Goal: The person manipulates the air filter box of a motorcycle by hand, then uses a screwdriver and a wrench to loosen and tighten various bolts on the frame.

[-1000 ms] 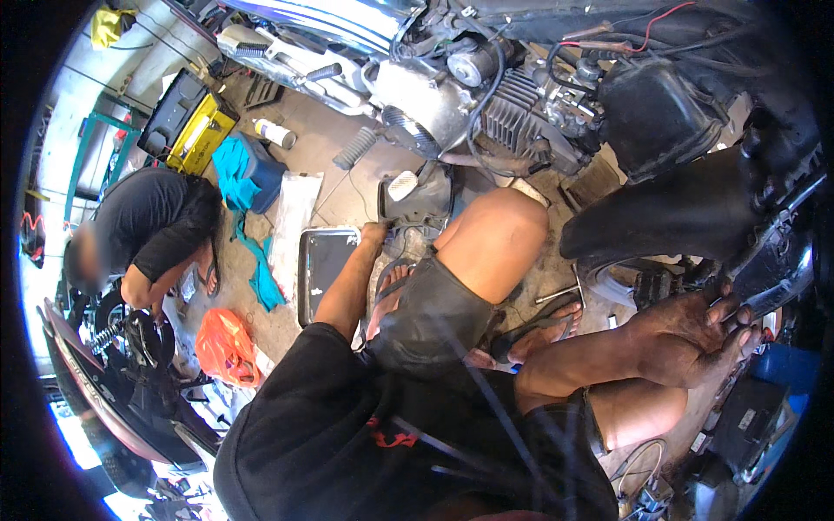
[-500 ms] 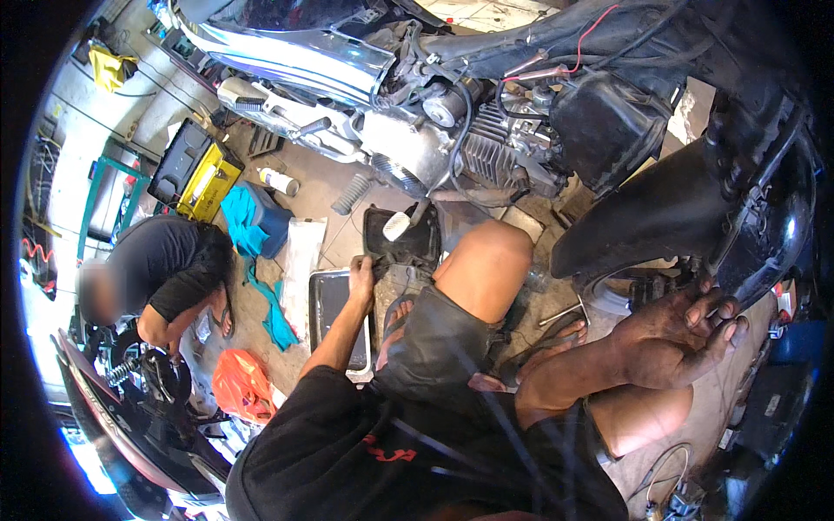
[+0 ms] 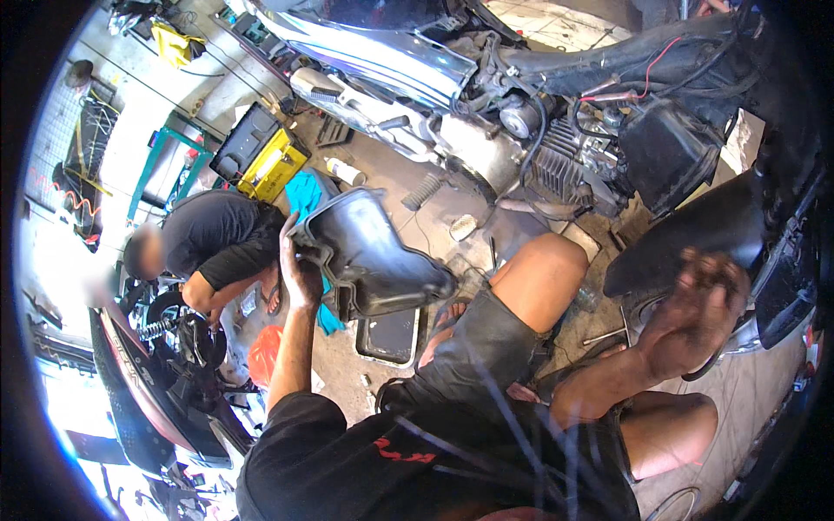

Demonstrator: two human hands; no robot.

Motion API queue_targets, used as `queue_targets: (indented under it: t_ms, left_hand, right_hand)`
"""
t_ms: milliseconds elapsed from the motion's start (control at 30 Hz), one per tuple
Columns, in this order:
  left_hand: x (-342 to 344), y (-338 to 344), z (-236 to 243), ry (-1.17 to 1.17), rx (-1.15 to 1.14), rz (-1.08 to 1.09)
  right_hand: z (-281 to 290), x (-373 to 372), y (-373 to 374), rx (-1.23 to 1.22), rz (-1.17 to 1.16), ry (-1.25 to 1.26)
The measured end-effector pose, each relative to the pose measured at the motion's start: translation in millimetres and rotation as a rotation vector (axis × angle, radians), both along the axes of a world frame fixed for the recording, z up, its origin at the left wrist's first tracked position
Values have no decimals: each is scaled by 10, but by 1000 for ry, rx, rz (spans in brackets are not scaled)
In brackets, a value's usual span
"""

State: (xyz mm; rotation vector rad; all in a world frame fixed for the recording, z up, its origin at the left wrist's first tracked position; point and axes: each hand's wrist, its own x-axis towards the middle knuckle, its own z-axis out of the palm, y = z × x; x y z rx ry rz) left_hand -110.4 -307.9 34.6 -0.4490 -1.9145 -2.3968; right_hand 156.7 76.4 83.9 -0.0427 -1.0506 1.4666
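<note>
My left hand [image 3: 300,273] grips the rim of a hollow black plastic cover [image 3: 369,247], raised above the floor with its smooth, shiny inside showing. Its thumb and fingers hold the left edge. My right hand [image 3: 695,308], dark with grime and slightly blurred, hovers by the black mudguard [image 3: 669,239], fingers loosely curled and apart, nothing visible in it. Beneath the cover lies a shallow metal-rimmed tray [image 3: 388,358], partly hidden. In front of me stands a partly stripped motorcycle with its finned engine [image 3: 556,165] exposed.
A yellow-and-black toolbox [image 3: 274,165], a white bottle [image 3: 345,171] and a turquoise cloth [image 3: 301,195] lie at the left. Another person [image 3: 217,230] bends over a second motorcycle [image 3: 143,373]. An orange-red bag [image 3: 263,354] sits near my left arm. A T-handled tool [image 3: 605,337] lies by my foot.
My left hand has lifted the black cover from beside the tray, up and to the left. My right hand has risen slightly, its fingers more curled. The view has shifted left.
</note>
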Motion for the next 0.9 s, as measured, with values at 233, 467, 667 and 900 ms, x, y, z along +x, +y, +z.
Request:
queue_targets:
  t_ms: [233, 467, 667, 900]
  left_hand:
    - [319, 1312, 1148, 323, -457, -703]
    - [935, 2561, 1821, 1457, -575, -1486]
    - [1343, 2819, 1885, 1778, -462, -1215]
    - [1621, 2848, 1792, 1837, -622, -574]
  right_hand:
    - [253, -117, -420, 159, 322, -275]
    - [556, 444, -328, 458, 457, -670]
    - [574, 663, -209, 617, 297, -783]
    - [426, 813, -124, 366, 263, -797]
